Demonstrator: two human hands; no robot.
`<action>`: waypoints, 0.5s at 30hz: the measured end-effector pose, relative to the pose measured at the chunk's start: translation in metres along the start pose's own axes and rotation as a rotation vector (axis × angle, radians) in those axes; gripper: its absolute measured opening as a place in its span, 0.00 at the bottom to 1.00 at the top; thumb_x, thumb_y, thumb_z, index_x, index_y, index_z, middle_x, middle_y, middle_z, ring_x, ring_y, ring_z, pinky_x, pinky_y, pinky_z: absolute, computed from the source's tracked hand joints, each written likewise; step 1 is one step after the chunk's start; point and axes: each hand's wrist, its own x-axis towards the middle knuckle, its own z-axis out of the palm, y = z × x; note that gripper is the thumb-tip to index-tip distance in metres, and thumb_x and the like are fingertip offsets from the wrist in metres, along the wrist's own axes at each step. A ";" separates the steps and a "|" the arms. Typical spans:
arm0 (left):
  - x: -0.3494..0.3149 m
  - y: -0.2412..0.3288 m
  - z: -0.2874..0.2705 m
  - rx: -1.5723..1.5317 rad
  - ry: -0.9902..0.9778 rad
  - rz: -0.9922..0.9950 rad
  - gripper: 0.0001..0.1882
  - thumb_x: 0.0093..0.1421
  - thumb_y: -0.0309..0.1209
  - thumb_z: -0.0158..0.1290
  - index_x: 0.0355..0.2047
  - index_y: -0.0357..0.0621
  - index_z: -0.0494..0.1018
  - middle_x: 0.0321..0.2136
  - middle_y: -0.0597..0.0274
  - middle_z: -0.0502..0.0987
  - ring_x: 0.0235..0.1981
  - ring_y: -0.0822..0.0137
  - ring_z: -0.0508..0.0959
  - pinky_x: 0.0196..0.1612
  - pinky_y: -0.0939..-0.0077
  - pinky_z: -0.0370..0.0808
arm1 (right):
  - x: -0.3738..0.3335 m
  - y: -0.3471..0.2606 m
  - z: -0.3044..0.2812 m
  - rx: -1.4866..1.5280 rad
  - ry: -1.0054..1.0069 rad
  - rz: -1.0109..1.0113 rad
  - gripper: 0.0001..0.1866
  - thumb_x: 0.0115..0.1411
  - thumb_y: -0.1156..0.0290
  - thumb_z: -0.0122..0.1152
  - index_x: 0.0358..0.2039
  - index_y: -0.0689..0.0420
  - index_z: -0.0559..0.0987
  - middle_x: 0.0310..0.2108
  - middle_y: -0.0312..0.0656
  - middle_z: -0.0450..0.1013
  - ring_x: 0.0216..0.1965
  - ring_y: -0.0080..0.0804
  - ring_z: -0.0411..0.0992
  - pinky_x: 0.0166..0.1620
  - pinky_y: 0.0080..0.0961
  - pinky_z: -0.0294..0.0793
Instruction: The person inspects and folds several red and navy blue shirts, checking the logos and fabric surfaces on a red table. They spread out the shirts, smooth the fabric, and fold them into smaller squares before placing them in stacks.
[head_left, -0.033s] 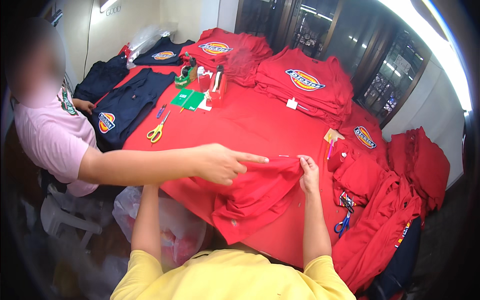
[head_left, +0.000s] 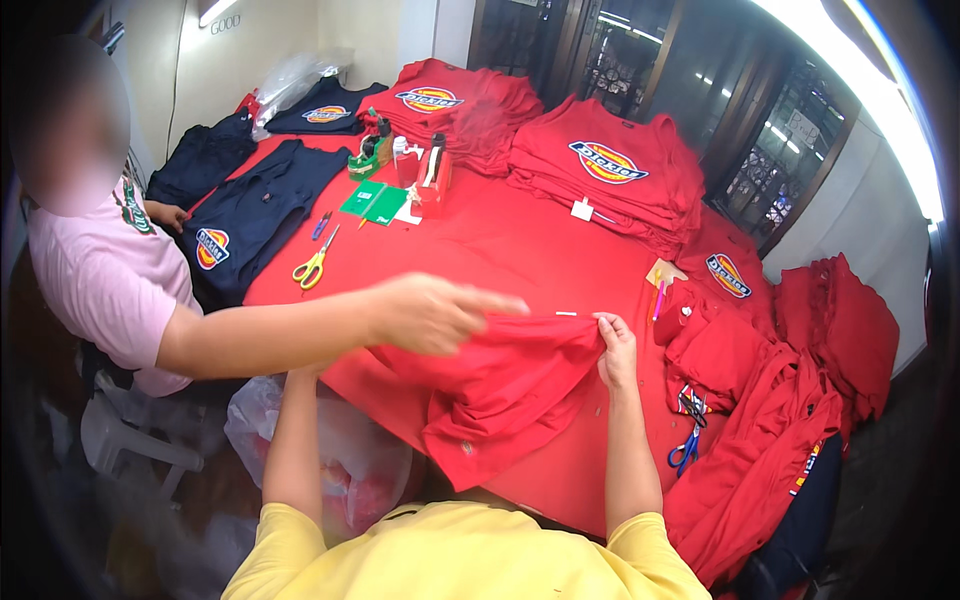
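A red shirt (head_left: 500, 400) is spread at the near edge of the table, its lower part draping over that edge. My right hand (head_left: 617, 352) pinches its upper right corner between thumb and fingers. A small white strip (head_left: 566, 313) shows at the shirt's top edge, just left of those fingers. My left hand is mostly hidden behind a co-worker's forearm, and its fingers do not show. The co-worker's hand (head_left: 430, 312), blurred, reaches in from the left above the shirt with its index finger pointing right.
Yellow scissors (head_left: 311, 269) lie at the left; blue-handled scissors (head_left: 686, 450) at the right. Tape dispensers (head_left: 432, 180) and a green card (head_left: 375, 200) stand farther back. Stacks of red shirts (head_left: 610, 200) line the far side; navy shirts (head_left: 265, 205) lie left. A plastic bag (head_left: 345, 450) sits below.
The co-worker's pointing hand has shifted slightly left and up, and its finger is now blurred. My right hand stays on the red shirt's corner.
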 end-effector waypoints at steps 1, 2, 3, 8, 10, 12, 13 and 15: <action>0.000 -0.006 -0.003 0.080 0.024 0.000 0.17 0.67 0.34 0.46 0.55 0.46 0.64 0.38 0.65 0.74 0.41 0.71 0.75 0.48 0.77 0.72 | -0.003 0.001 0.002 -0.010 0.005 0.011 0.06 0.64 0.75 0.56 0.38 0.61 0.78 0.34 0.31 0.75 0.36 0.15 0.69 0.43 0.13 0.67; -0.001 -0.012 -0.010 0.219 0.051 0.040 0.17 0.67 0.34 0.46 0.55 0.46 0.64 0.39 0.65 0.75 0.42 0.71 0.75 0.49 0.77 0.72 | -0.005 0.000 0.004 0.002 -0.006 0.010 0.05 0.64 0.75 0.56 0.38 0.60 0.78 0.34 0.30 0.74 0.36 0.14 0.69 0.43 0.13 0.67; -0.001 -0.017 -0.016 0.409 0.077 0.115 0.13 0.65 0.33 0.50 0.49 0.47 0.69 0.34 0.63 0.77 0.38 0.71 0.77 0.48 0.80 0.72 | -0.004 -0.001 0.005 -0.006 -0.008 0.006 0.05 0.64 0.75 0.56 0.38 0.60 0.79 0.34 0.30 0.74 0.36 0.14 0.69 0.43 0.13 0.67; -0.002 -0.015 -0.010 0.591 0.106 0.194 0.07 0.63 0.29 0.53 0.40 0.44 0.74 0.32 0.64 0.77 0.33 0.70 0.76 0.42 0.76 0.73 | -0.005 -0.001 0.001 -0.047 0.009 -0.001 0.05 0.63 0.75 0.57 0.38 0.60 0.79 0.33 0.29 0.74 0.35 0.13 0.68 0.42 0.12 0.66; -0.003 -0.011 -0.012 0.493 0.068 0.100 0.09 0.62 0.27 0.53 0.41 0.38 0.74 0.43 0.66 0.75 0.44 0.71 0.74 0.50 0.70 0.70 | -0.007 -0.001 0.003 -0.021 0.011 0.006 0.05 0.63 0.75 0.57 0.38 0.60 0.79 0.33 0.29 0.74 0.35 0.13 0.67 0.42 0.12 0.65; -0.005 -0.015 -0.015 0.551 0.154 0.144 0.07 0.61 0.26 0.53 0.37 0.38 0.75 0.41 0.61 0.77 0.43 0.64 0.76 0.49 0.68 0.71 | -0.008 -0.003 0.010 -0.011 0.011 0.005 0.05 0.63 0.75 0.57 0.38 0.60 0.79 0.33 0.29 0.73 0.34 0.13 0.67 0.41 0.12 0.65; -0.005 -0.018 -0.014 0.578 0.192 0.165 0.06 0.60 0.26 0.53 0.36 0.37 0.76 0.40 0.59 0.78 0.42 0.60 0.77 0.48 0.67 0.72 | -0.009 -0.004 0.012 -0.018 0.017 -0.002 0.05 0.63 0.75 0.57 0.38 0.60 0.79 0.33 0.29 0.73 0.34 0.13 0.67 0.40 0.12 0.66; -0.008 -0.012 0.026 0.937 0.345 0.406 0.07 0.58 0.27 0.55 0.36 0.38 0.76 0.38 0.56 0.77 0.41 0.59 0.76 0.48 0.67 0.72 | -0.013 -0.010 0.015 -0.143 0.045 -0.049 0.05 0.63 0.75 0.57 0.37 0.61 0.79 0.32 0.30 0.74 0.33 0.13 0.67 0.39 0.13 0.66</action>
